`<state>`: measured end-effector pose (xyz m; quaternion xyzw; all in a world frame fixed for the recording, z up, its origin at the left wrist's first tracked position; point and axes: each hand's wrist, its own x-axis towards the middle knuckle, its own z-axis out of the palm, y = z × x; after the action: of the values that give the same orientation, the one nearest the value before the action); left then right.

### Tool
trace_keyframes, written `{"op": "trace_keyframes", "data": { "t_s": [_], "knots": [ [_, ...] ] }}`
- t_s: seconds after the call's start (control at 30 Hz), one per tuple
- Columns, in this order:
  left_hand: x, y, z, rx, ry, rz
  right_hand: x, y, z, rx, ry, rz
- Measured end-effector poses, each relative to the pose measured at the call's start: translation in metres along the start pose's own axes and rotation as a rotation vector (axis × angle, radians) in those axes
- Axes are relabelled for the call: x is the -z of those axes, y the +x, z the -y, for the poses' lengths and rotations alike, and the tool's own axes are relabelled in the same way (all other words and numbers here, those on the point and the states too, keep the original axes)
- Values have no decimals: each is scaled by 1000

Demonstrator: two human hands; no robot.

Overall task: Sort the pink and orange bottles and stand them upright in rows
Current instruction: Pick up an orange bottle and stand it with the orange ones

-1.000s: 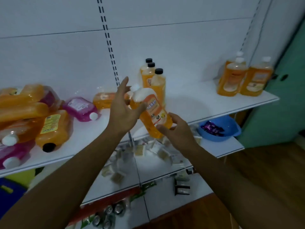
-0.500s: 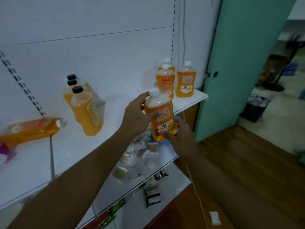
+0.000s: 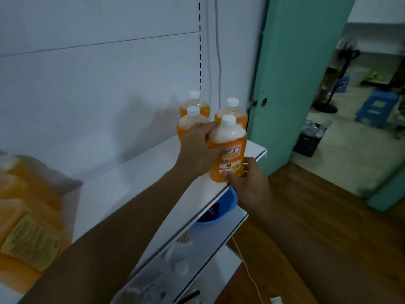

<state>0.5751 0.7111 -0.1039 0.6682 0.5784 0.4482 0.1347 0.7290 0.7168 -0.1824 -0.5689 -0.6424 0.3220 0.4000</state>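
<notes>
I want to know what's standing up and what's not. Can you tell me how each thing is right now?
Held orange bottle: upright, white cap on, at the shelf's front edge, gripped by both hands.
Left hand: wrapped round its upper body.
Right hand: holding its base.
Three orange bottles behind: upright, capped.
Shelf: bottles grouped at its right end.
Blue bowl: on the lower shelf, holding something purple.
Green door: open.

A clear plastic bottle of orange liquid with a white screw cap and an orange label (image 3: 228, 150) stands upright near the front edge of the white shelf (image 3: 140, 178), at its right end. Three matching white-capped orange bottles (image 3: 194, 106) (image 3: 189, 125) (image 3: 232, 113) stand upright just behind it. Blurred orange bottles (image 3: 28, 227) sit at near left.
</notes>
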Motion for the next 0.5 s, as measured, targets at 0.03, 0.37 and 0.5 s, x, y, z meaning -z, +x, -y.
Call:
{"op": "trace_keyframes", "data": {
  "t_s": [0.03, 0.37, 0.5],
  "knots": [
    [-3, 7, 1, -1, 18, 2, 0, 7, -2, -3, -19, -5],
    [-10, 43, 13, -11, 119, -4, -4, 54, 1, 27, -222, 8],
    [-12, 49, 17, -23, 151, -20, -6, 66, 0, 52, -281, 24]
  ]
}}
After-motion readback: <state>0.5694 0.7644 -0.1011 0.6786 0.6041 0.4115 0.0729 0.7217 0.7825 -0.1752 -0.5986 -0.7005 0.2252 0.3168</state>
